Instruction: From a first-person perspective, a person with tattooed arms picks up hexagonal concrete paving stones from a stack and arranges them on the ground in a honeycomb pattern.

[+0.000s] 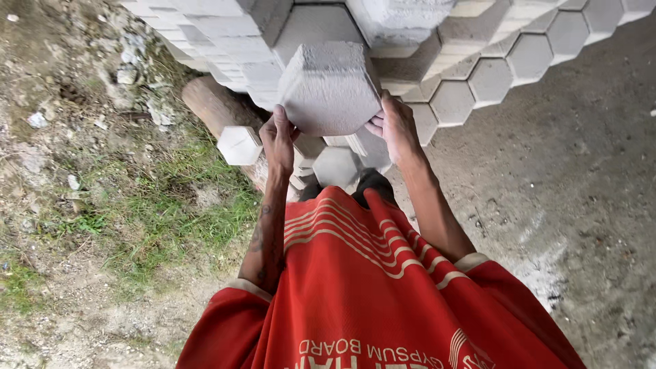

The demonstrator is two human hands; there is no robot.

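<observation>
Block: You held a grey hexagonal paver (330, 89) up in front of your chest, between your two hands and above your red shirt (369, 294).
Left hand: Your left hand (279, 140) was wrapped on the block's lower left edge, thumb up along the side, fingers closed under it.
Right hand: Your right hand (395, 126) gripped the lower right edge, fingers curled against the block's underside.
Facing: One flat hexagonal face pointed toward you and slightly down; the top face tilted away toward the stack.
Long axis: The block was short and thick, so no clear long axis showed; its thickness ran away from you toward the stack.
Stack: Rows of matching pavers (478, 61) lay packed on their sides just behind the block, hexagonal ends toward you. Whether the block touched them, you could not tell.
Below: Loose pavers (239, 145) sat near your left hand beside a log (212, 102).
Ground: Grass (157, 212) and gravel lay on your left, bare concrete floor (581, 178) on your right.
</observation>
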